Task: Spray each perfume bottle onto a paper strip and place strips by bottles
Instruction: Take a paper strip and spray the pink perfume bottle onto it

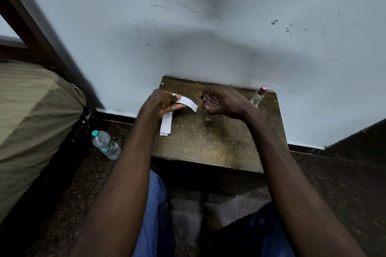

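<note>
My left hand [161, 103] pinches a white paper strip [188, 102] above the back of the small wooden table [208, 142]. My right hand [226, 102] grips a pink perfume bottle [211, 102], tilted with its dark nozzle pointing left at the strip's free end, a short gap apart. Another white strip [166, 124] lies flat on the table under my left hand. A clear perfume bottle with a pink cap [258, 96] stands at the table's back right corner.
The table stands against a pale blue wall [188, 37]. A plastic water bottle with a green cap [105, 144] lies on the dark floor to the left, beside an olive-covered bed [31, 121]. My knees in blue jeans [155, 210] are below the table.
</note>
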